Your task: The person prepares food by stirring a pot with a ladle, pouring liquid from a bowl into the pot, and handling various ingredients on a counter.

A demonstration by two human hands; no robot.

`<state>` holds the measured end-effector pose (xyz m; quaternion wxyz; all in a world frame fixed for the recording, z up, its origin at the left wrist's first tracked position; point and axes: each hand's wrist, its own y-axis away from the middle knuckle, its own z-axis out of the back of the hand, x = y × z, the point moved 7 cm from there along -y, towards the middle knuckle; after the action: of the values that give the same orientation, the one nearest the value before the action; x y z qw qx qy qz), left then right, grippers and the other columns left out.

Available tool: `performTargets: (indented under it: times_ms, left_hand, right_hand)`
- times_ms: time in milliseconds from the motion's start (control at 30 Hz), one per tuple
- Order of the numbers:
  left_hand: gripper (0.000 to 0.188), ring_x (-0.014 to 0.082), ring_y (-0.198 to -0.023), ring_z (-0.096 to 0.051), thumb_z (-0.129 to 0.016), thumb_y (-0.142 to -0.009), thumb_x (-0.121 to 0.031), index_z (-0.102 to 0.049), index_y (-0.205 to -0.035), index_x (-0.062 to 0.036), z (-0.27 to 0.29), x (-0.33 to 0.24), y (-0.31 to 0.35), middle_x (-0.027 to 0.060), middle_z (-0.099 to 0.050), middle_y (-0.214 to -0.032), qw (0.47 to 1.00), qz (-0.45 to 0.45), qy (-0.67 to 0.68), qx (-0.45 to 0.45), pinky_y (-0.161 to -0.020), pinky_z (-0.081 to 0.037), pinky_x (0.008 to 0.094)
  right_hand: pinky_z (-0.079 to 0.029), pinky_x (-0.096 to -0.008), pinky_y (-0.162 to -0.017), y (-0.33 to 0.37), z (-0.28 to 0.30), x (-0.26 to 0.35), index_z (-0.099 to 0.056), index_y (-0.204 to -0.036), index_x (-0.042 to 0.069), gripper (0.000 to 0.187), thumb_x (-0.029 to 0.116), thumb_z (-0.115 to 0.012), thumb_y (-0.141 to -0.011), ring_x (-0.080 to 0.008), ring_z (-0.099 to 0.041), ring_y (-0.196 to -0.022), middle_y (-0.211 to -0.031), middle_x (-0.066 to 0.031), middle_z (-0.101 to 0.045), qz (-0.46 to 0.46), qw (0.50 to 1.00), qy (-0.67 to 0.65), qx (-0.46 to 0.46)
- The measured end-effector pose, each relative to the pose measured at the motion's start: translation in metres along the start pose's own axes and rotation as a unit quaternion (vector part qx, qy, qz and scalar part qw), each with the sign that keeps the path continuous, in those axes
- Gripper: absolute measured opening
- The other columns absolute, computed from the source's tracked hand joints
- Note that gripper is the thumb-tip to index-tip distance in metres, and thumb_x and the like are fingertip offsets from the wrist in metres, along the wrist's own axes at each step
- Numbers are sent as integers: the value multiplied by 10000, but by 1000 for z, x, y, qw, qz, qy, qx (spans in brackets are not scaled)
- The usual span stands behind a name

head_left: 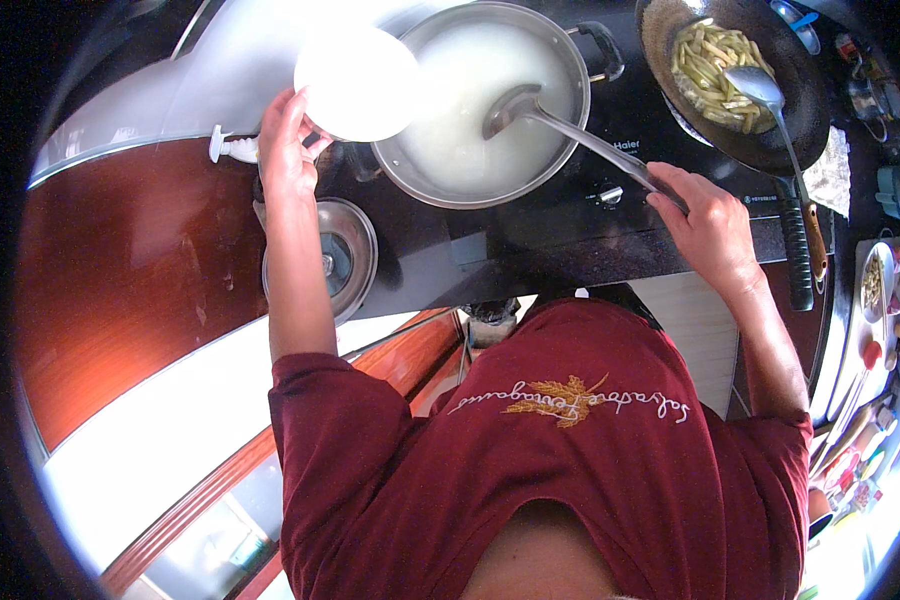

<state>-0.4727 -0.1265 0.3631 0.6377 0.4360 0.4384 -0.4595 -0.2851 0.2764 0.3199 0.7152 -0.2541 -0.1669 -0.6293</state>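
Note:
My left hand point(289, 140) is closed on the rim of a white bowl point(357, 83), tilted at the left edge of a wide steel pot point(400, 178). Glare washes out the bowl, so I cannot tell what is in it. Cloudy white liquid point(448, 125) fills much of the pot. My right hand point(705, 215) grips the handle of a steel ladle point(595, 143), whose head dips into the liquid near the pot's right side. Below the bowl, beside my left forearm, a round metal lid with a glass middle point(363, 245) lies on the counter.
At the right stands a dark wok point(660, 50) with cut green vegetables point(715, 70) and a metal spatula point(755, 86) resting in it. The wok's black handle point(796, 255) points toward me. A dish of food point(875, 280) and other kitchen items crowd the far right. The black cooktop point(530, 225) has a knob in front.

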Motion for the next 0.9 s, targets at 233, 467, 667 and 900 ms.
performTargets:
  times_ms: [233, 467, 667, 900]
  left_hand:
    - [462, 159, -872, -541, -671, -792, -305, -520, -1148, -51, -4, -5, 6, 52, -568, -970, 1000, -21, 15, 0, -849, -413, 472]
    - [490, 176, -932, -532, -710, -772, -287, -516, -1158, -57, -3, -14, 12, 78, -573, -1050, 999, -42, 15, -15, -870, -405, 472]
    - [515, 175, -957, -522, -727, -762, -269, -501, -1176, -63, 1, -15, 13, 82, -569, -1066, 999, -41, 2, -17, -857, -409, 444]
    - [548, 182, -974, -528, -733, -760, -238, -483, -1212, -51, 6, -20, 13, 112, -585, -1062, 996, -62, -45, -35, -846, -418, 428]
  right_hand:
    - [-508, -391, -551, -20, -20, -6, -592, -1092, 179, 276, 254, -635, -830, -290, -621, -643, -714, -70, -589, 2, 999, 20, -45]
    - [-523, -412, -621, -49, -49, -2, -597, -1090, 184, 279, 282, -625, -830, -294, -642, -716, -799, -77, -643, -20, 998, -33, -46]
    - [-529, -409, -687, -61, -68, 12, -606, -1086, 171, 275, 287, -607, -837, -298, -646, -791, -858, -92, -660, -5, 998, -61, -1]
    - [-532, -347, -678, -44, -33, 19, -644, -1076, 154, 285, 180, -670, -794, -258, -653, -796, -917, -78, -672, 26, 998, -32, 42]
